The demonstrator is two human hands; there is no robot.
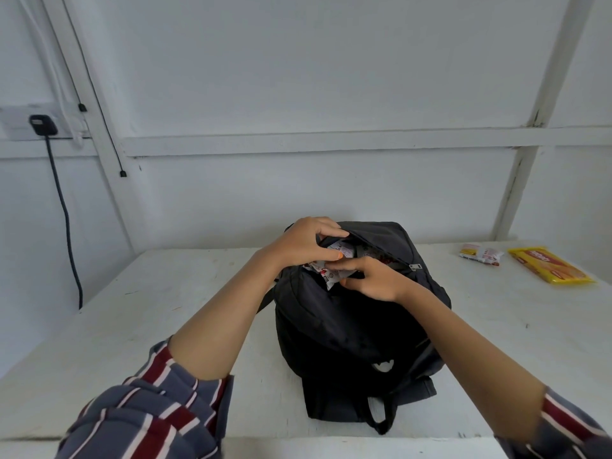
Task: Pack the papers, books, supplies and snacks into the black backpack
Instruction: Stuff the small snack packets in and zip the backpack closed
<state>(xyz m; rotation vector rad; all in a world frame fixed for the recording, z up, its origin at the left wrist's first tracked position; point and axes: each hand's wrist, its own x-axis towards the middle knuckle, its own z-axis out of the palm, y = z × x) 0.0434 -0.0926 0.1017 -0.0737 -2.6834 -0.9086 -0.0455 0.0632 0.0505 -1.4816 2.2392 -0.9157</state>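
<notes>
While the black backpack (357, 326) rests on the white table (132, 326) with its upper zip pocket gaping, both hands meet at the opening. The left hand (308, 243) is curled, fingers along the pocket's upper edge and thumb pressed on a white-and-red snack packet (334, 276) that lies half inside the pocket. The right hand (374, 279), also curled, pinches the packet's nearer end just below the opening. Well apart, at the table's far right, a small white-and-yellow packet (482, 254) lies beside a yellow biscuit pack (551, 266). A black plug (43, 124) sits in the wall socket at left.
</notes>
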